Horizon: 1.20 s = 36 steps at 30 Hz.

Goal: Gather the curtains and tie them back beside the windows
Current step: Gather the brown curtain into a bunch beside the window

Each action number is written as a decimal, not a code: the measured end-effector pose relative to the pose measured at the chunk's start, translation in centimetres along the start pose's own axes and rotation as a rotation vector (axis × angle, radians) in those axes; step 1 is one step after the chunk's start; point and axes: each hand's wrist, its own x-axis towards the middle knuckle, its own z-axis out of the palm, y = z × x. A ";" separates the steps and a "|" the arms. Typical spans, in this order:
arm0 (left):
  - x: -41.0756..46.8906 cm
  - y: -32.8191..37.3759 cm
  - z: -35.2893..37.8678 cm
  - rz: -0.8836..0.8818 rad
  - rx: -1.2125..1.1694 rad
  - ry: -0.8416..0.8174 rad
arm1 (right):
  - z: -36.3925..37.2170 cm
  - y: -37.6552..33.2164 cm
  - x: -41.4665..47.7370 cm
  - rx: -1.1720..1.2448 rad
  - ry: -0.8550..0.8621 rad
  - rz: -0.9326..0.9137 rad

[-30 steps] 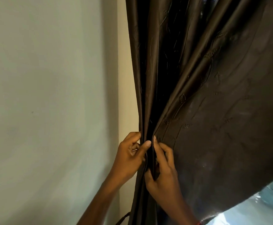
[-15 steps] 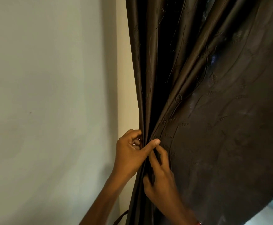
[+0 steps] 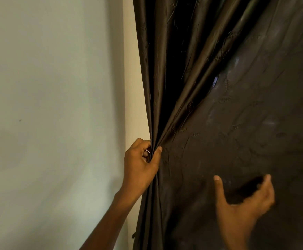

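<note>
Curtain fabric, dark brown with a faint stitched pattern, fills the right two thirds of the frame. It hangs from the top edge and spreads out wide toward the lower right. Your left hand sits just left of centre in the lower half, at the curtain's left edge. There it pinches a bundle of narrow folds, with the thumb pressed across the front and the other fingers curled in behind. Above that grip the pleats fan upward and to the right, with deep black gaps between them. Below it the gathered cloth drops straight down to the bottom edge.

Your right hand is in the lower right, in front of the flat stretch of fabric and well apart from the left. It is spread, with thumb and fingers loosely curved and nothing held. It is blurred, so you cannot tell whether the fingertips touch the cloth.

A pale wall takes up the left of the frame, and a lighter cream strip runs just beside the curtain's edge.
</note>
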 end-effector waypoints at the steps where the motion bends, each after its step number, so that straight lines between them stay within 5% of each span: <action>1: -0.1 -0.1 0.0 0.004 0.002 0.003 | -0.3 0.3 0.3 0.014 0.020 0.047; 7: -0.3 -0.1 0.2 0.003 0.035 0.034 | -0.5 2.1 1.6 0.084 -0.034 0.261; 12: -0.5 0.5 1.4 -0.033 0.071 0.066 | 0.5 1.9 3.3 0.292 -0.247 0.355; 17: -0.7 0.6 2.6 -0.049 0.079 0.071 | 1.3 1.6 2.9 0.264 -0.471 0.272; 26: -1.3 1.2 4.3 -0.172 -0.167 -0.043 | -0.2 -0.7 -1.0 -0.004 -0.318 -0.214; 31: -1.4 1.3 5.1 -0.265 -0.240 -0.166 | -1.1 -1.7 -2.3 -0.010 -0.637 -0.388; 36: -1.5 2.0 4.8 -0.355 -0.151 -0.240 | -0.7 -1.6 -1.0 0.033 -0.764 -0.398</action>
